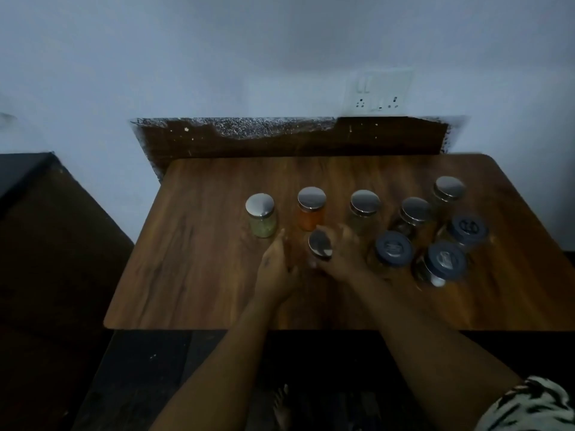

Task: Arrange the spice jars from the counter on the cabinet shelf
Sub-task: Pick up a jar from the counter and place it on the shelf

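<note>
Dim room, pale wall, wooden table [199,275] with rounded corners. Jar in hand [320,248] sits front-centre of the table, steel lid tilted toward camera, body hidden between both hands. Right hand [342,259] looks curled round its right side; left hand [277,269] close on the left, fingers toward it, but blur means I can't tell if it actually grips.

Handling guess: small glass jar, rigid, light, fragile if dropped, smooth walls and slick lid. Take it round the glass body below the lid, not by the lid alone.

Other jars:
- back row: green-fill jar [261,219], orange-fill jar [311,208], pale jar [364,209]
- right cluster, tightly packed: two steel-lid jars [415,213] [449,189], three with dark blue lids [393,248] [468,228] [443,261]

Room to move: left half of the table is bare, front edge near the forearms, good exit toward the body. Right side crowded; nearest blue-lid jar is just beside the right wrist, easy to knock. Cabinet shelf not in view. Wall socket plate [378,91] behind.
</note>
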`<action>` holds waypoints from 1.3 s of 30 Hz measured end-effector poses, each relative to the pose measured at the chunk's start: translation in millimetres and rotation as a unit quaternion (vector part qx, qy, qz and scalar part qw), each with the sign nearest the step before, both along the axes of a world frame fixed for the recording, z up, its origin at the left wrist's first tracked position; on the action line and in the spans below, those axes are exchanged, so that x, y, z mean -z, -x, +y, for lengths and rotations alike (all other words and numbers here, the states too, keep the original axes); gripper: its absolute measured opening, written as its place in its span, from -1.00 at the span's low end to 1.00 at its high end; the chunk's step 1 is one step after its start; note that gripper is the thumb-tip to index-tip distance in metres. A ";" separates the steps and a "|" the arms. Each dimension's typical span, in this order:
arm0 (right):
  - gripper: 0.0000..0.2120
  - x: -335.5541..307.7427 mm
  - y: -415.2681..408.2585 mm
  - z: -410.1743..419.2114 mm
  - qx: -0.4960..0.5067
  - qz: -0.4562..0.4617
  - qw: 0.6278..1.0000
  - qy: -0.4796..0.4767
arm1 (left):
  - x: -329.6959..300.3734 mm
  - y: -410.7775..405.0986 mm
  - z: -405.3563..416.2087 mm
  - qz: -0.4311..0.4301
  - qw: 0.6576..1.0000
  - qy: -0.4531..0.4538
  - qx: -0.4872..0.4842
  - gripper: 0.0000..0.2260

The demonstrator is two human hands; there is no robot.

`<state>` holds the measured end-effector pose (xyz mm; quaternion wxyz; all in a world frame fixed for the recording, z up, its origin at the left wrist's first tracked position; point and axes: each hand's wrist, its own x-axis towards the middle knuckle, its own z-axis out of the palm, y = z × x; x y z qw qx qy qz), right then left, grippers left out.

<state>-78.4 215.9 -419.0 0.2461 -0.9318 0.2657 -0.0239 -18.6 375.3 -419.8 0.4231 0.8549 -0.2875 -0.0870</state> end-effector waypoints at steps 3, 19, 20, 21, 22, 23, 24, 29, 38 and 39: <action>-0.11 7.9 -23.6 -5.4 -0.029 0.083 0.996 0.010 | -1.3 -25.3 -5.1 -0.021 0.999 -0.022 0.020 -0.38; -0.24 -195.5 -119.3 -71.0 0.072 0.018 0.995 -0.067 | -68.2 -121.9 -88.1 -0.089 0.982 0.129 0.106 -0.17; -0.17 -201.1 -121.7 -74.7 0.072 0.016 0.994 -0.076 | -78.1 -127.1 -93.0 -0.100 0.981 0.141 0.089 -0.17; -0.11 -205.9 -123.3 -77.4 0.071 0.011 0.993 -0.089 | -89.5 -131.0 -95.1 -0.102 0.982 0.141 0.078 -0.20; -0.09 -208.3 -125.4 -81.0 0.067 0.001 0.992 -0.105 | -98.5 -139.4 -97.0 -0.082 0.984 0.139 0.082 -0.25; -0.10 -210.8 -126.4 -84.0 0.056 -0.019 0.989 -0.134 | -108.5 -147.3 -96.7 -0.027 0.985 0.136 0.106 -0.30; -0.15 -212.1 -127.3 -88.2 0.048 -0.050 0.980 -0.185 | -116.8 -155.2 -97.5 0.063 0.978 0.143 0.137 -0.37; -0.43 -220.0 -135.6 -98.9 0.063 -0.172 0.937 -0.298 | -143.8 -154.1 -109.9 0.134 0.961 0.171 0.169 -0.38; -0.63 -236.9 -141.8 -123.2 0.026 -0.242 0.898 -0.365 | -168.7 -158.9 -134.5 0.264 0.910 0.247 0.204 -0.24; -0.65 -237.5 -142.5 -125.2 0.028 -0.254 0.893 -0.369 | -167.8 -157.9 -137.3 0.247 0.916 0.240 0.208 -0.19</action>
